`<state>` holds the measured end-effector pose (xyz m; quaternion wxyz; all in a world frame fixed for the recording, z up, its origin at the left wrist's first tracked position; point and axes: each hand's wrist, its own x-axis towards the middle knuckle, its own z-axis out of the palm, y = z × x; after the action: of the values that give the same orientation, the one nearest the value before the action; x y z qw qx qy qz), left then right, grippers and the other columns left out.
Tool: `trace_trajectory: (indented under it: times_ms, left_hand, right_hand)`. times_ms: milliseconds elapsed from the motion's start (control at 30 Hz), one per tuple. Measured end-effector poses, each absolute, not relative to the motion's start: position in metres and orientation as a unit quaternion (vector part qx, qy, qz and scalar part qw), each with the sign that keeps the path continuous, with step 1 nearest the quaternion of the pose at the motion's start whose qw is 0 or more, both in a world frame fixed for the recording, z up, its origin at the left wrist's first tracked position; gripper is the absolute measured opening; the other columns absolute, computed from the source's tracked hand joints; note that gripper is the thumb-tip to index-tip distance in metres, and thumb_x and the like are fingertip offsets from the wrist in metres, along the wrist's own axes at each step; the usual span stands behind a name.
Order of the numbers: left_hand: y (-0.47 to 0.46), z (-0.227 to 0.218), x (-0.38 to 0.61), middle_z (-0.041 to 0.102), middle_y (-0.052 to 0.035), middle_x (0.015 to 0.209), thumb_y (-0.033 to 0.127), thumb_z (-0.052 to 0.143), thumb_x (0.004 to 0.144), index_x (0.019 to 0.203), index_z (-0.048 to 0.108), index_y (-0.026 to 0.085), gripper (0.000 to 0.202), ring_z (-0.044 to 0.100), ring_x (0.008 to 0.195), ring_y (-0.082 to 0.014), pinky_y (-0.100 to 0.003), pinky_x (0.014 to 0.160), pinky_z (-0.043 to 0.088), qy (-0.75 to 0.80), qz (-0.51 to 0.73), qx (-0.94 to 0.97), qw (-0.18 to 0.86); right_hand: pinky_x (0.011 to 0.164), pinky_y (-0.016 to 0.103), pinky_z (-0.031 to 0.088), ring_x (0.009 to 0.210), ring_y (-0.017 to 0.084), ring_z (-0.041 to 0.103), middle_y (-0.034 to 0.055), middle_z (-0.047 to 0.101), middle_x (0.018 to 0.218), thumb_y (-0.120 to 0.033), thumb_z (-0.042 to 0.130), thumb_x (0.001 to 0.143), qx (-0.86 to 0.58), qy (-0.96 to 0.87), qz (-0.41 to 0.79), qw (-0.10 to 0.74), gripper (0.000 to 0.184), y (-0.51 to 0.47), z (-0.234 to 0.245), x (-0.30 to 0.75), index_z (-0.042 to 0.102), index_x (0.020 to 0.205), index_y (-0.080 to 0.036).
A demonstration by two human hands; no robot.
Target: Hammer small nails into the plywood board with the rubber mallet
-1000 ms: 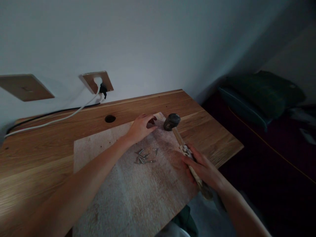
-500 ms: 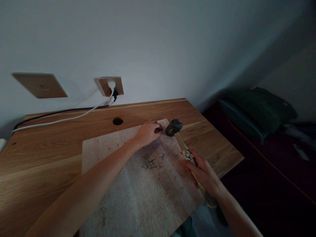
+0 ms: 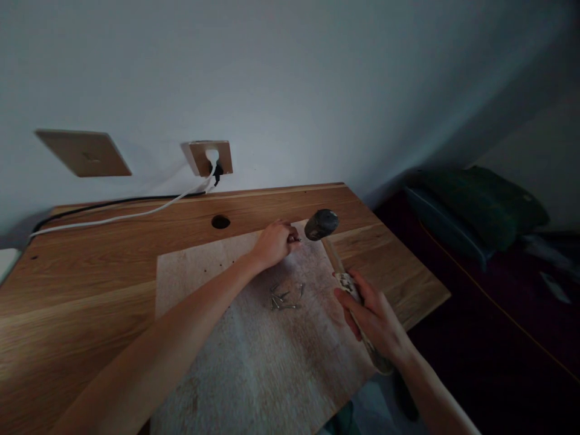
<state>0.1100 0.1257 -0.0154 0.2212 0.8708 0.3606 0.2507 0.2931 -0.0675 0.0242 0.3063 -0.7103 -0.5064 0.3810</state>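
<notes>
My left hand (image 3: 275,243) rests near the far right corner of a pale wooden board (image 3: 254,374). Its thumb and fingers are pinched together on a nail (image 3: 299,240), of which only a tiny glint shows. Wrapped around the wooden handle of a hammer (image 3: 335,257) is my right hand (image 3: 369,311), over the board's right side. The dark hammer head (image 3: 321,224) hovers just right of my left fingertips, apart from them. Several loose nails (image 3: 283,300) lie in a small heap on the board, below my left hand.
The board lies on a wooden desk (image 3: 67,326) with a round cable hole (image 3: 220,222). White and black cables (image 3: 149,211) run along the back to a wall socket (image 3: 211,158). Cushions (image 3: 475,205) lie on the dark floor at right.
The hammer head has risen slightly, while my right hand keeps its grip. My left fingers have shifted a little at the board's corner. The whole view has moved slightly.
</notes>
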Motion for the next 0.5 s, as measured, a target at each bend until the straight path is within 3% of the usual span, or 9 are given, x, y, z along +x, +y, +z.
trace_trajectory:
  times_ms: [233,500]
  left_hand:
    - [0.1269,-0.0168,0.1101,0.076,-0.0092,0.089,0.014,0.078,0.086,0.090,0.082,0.016,0.006,0.071,0.083,-0.0234,-0.033,0.081,0.055,0.378,0.251,0.856,0.247]
    - [0.1278,-0.0184,0.1099,0.078,-0.0093,0.088,0.015,0.077,0.086,0.092,0.083,0.017,0.008,0.072,0.083,-0.0237,-0.033,0.079,0.055,0.374,0.256,0.856,0.249]
  right_hand:
    - [0.037,0.019,0.032,0.032,0.011,0.042,-0.0127,0.048,0.039,-0.044,0.053,0.099,-0.714,-0.511,0.372,0.300,0.030,-0.0642,0.0240,0.2857,0.055,0.117,-0.021]
    - [0.037,0.021,0.034,0.032,0.012,0.046,-0.0125,0.048,0.040,-0.047,0.053,0.098,-0.719,-0.508,0.369,0.298,0.037,-0.0681,0.0207,0.2847,0.055,0.124,-0.020]
